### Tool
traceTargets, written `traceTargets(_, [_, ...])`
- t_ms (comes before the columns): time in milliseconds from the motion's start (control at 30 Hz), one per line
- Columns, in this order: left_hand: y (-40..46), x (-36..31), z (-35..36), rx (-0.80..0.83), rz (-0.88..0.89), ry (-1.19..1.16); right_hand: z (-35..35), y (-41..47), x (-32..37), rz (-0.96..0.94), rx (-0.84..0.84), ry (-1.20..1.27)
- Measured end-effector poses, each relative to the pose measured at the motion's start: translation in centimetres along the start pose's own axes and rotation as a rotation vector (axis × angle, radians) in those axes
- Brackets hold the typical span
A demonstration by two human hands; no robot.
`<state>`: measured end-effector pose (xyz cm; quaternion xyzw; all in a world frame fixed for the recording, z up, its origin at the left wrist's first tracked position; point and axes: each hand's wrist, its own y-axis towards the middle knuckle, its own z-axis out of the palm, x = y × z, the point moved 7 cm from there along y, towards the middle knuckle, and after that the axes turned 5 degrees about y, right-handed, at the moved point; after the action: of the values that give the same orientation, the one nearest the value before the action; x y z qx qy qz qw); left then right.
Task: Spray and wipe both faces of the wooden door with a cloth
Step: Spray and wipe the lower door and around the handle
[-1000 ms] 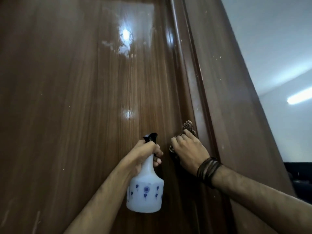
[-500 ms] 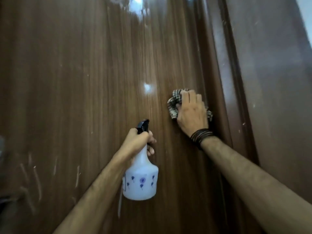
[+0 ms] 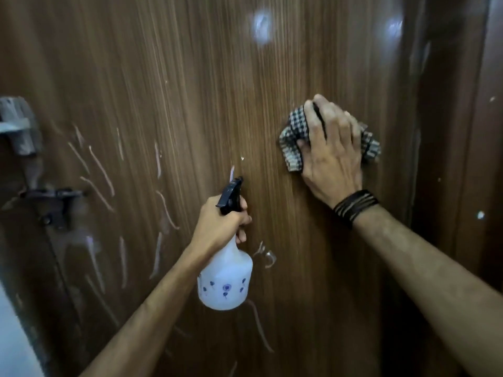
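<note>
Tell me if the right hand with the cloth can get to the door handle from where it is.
Probably yes: the right hand presses the cloth on the door; the left hand with the spray bottle sits lower, leaving bare wood toward the door handle.

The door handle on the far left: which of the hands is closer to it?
Left. The left hand, gripping the spray bottle, is right of the handle near mid-door. The right hand presses the cloth farther right, by the door's other edge.
</note>
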<state>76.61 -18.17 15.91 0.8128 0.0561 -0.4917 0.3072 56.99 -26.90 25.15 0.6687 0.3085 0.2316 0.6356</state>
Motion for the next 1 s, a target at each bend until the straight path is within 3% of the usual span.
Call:
traceTargets(133, [-2.6, 4.5, 1.7, -0.022, 0.001, -0.083, 0.5, -3.1, 0.9, -0.022, 0.059, 0.035])
traceTargets(267, [-4.9, 8.7, 3.4, -0.039, -0.053, -0.148, 2.5, -12.4, 4.1, -0.163, 0.173, 0.053])
traceTargets(367, [-5.6, 11.3, 4.3, -0.049, -0.072, -0.133, 3.3, -16.3, 5.0, -0.162, 0.142, 0.045])
traceTargets(500, [-5.5, 12.3, 5.1, -0.054, -0.036, -0.126, 3.7, -16.3, 5.3, -0.095, 0.08, 0.081])
traceTargets(700, [-6.2, 13.1, 6.1, -0.074, 0.029, -0.149, 5.2, -20.8, 6.5, -0.175, 0.143, 0.061])
traceTargets(800, [-6.2, 13.8, 5.7, -0.08, 0.026, -0.129, 5.4, -22.9, 7.1, -0.113, 0.145, 0.068])
traceTargets(900, [-6.7, 13.1, 5.3, -0.019, 0.051, -0.136, 5.4, -20.8, 8.0, -0.084, 0.137, 0.089])
traceTargets(1000, [-7.0, 12.2, 3.9, -0.079, 0.103, -0.198, 5.6, -16.7, 9.1, -0.113, 0.115, 0.081])
